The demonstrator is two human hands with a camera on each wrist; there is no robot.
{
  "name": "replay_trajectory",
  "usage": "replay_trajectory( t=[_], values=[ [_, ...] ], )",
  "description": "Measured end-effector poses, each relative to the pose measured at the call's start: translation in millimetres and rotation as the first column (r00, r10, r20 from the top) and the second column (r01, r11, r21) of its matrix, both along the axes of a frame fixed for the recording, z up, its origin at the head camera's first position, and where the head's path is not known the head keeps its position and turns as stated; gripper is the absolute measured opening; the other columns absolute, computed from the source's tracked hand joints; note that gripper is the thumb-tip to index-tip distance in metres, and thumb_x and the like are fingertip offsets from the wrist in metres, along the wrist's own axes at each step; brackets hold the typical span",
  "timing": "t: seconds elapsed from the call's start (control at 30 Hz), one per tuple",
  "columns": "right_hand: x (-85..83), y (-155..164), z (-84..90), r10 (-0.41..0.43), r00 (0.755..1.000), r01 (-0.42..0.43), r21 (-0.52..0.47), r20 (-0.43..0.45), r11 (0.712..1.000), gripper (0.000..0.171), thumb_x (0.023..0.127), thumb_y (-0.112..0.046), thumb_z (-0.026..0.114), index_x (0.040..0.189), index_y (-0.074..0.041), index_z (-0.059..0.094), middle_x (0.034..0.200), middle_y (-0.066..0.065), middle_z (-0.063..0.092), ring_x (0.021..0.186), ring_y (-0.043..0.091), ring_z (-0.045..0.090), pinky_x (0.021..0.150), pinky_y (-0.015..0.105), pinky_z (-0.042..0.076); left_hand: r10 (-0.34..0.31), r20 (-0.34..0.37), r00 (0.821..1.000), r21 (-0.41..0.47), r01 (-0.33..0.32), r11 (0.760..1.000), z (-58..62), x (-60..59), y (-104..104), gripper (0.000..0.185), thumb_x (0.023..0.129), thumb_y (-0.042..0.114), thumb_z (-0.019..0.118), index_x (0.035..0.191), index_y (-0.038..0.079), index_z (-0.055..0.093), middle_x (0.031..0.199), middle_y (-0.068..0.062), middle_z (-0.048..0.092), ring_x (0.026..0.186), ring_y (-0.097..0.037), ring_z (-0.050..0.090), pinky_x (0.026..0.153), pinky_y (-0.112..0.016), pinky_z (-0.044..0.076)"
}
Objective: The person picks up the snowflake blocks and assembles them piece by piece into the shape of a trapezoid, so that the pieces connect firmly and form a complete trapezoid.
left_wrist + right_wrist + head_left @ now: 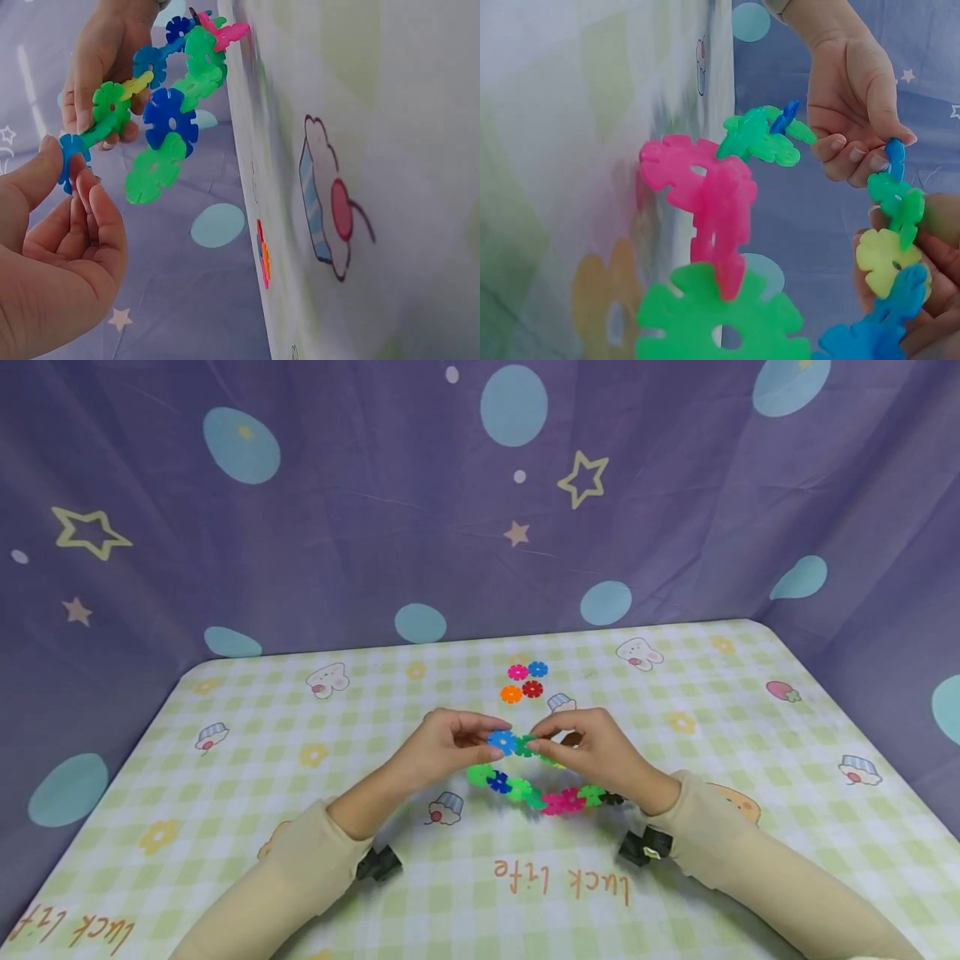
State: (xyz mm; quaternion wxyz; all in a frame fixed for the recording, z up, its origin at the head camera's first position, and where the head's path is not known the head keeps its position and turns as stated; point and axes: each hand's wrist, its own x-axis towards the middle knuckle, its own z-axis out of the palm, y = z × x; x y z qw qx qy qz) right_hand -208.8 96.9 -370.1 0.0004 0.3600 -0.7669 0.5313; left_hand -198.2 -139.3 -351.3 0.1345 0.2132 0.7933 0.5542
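**Two hands closing a ring of plastic flower discs**

A person in beige sleeves is working over a green-and-white checked tabletop [247, 718] printed with cupcakes and flowers. The left hand [442, 745] is pinching a blue flower-shaped plastic disc [502, 742] between thumb and fingertips, while the right hand [592, 747] is gripping the neighbouring green flower-shaped disc [527, 745] with curled fingers; the two pieces are touching just between the hands. Both discs are sitting at the open ends of a curved chain of interlocked plastic flower discs [536, 792] in green, blue, pink and yellow, which is hanging in an arc below the hands, close above the tabletop near its centre.

In the left wrist view, the blue disc [69, 154] is sitting edge-on against the thumb, with the chain [165, 120] running away toward the other hand. In the right wrist view, pink and green links of the chain [712, 217] are filling the foreground.

Four loose flower discs [524, 681], pink, blue, orange and red, are lying clustered on the tabletop just beyond the hands. A purple backdrop cloth with stars and pale blue ovals [360, 527] is hanging behind.
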Motion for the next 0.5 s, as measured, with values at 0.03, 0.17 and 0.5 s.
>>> replay_trajectory(
  t=[0.03, 0.17, 0.5],
  values=[
    [0.8, -0.4, 0.2, -0.007, 1.000, 0.007, 0.000, 0.003, 1.000, 0.007, 0.087, -0.007, 0.067, 0.090, -0.008, 0.073, 0.086, 0.002, 0.070, 0.076, 0.012, 0.063, 0.061, 0.028, 0.055, 0.001, -0.008, 1.000, -0.007, -0.001, 1.000, -0.2, 0.4, 0.5, 0.031, 0.085, 0.009, 0.070, 0.114, -0.002, 0.066, 0.088, -0.008, 0.068, 0.076, -0.021, 0.063, 0.067, -0.025, 0.054],
    [3.8, -2.4, 1.0, -0.024, 1.000, 0.024, 0.004, 0.012, 1.000, 0.006, 0.088, -0.007, 0.066, 0.089, -0.005, 0.072, 0.086, 0.004, 0.069, 0.076, 0.013, 0.063, 0.064, 0.028, 0.056, -0.006, -0.032, 0.999, -0.035, 0.005, 0.999, -1.2, 2.3, 2.6, 0.033, 0.086, 0.010, 0.069, 0.116, -0.002, 0.065, 0.088, -0.008, 0.068, 0.076, -0.019, 0.062, 0.070, -0.024, 0.054],
    [4.7, -3.8, -2.3, -0.054, 0.995, 0.055, -0.012, 0.082, 0.998, 0.005, 0.087, -0.006, 0.067, 0.084, -0.006, 0.071, 0.081, 0.003, 0.067, 0.073, 0.025, 0.063, 0.066, 0.027, 0.055, -0.006, -0.033, 0.999, -0.030, 0.005, 1.000, -1.4, 7.4, 6.4, 0.029, 0.086, 0.007, 0.068, 0.113, -0.005, 0.065, 0.085, -0.009, 0.067, 0.071, -0.014, 0.059, 0.066, -0.022, 0.053]
  ],
)
